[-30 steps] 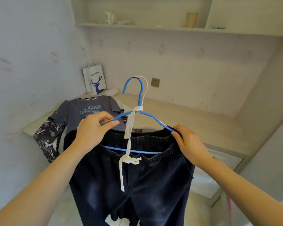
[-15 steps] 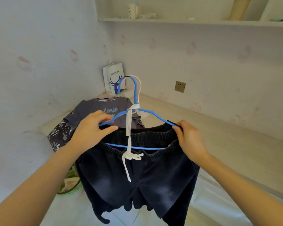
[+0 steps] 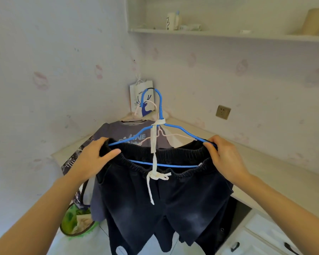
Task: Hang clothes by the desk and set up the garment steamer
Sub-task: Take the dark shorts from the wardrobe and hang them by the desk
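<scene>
Green bin [image 3: 77, 222] on floor holds crumpled trash. Both hands' grip clamped on dark shorts [image 3: 166, 199] waistband, left hand [image 3: 95, 159], right hand [image 3: 224, 159], on blue hanger [image 3: 160, 115] above counter [image 3: 265, 162]; left grip shifted from wire to waistband.

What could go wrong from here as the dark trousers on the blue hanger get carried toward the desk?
1. The dark blue elastic-waist trousers are only stretched over the blue wire hanger; the waistband could slip off once the left hand or right hand lets go.
2. The trailing white drawstring might snag.
3. The hem hangs near the green-lined bin and could brush it.
</scene>
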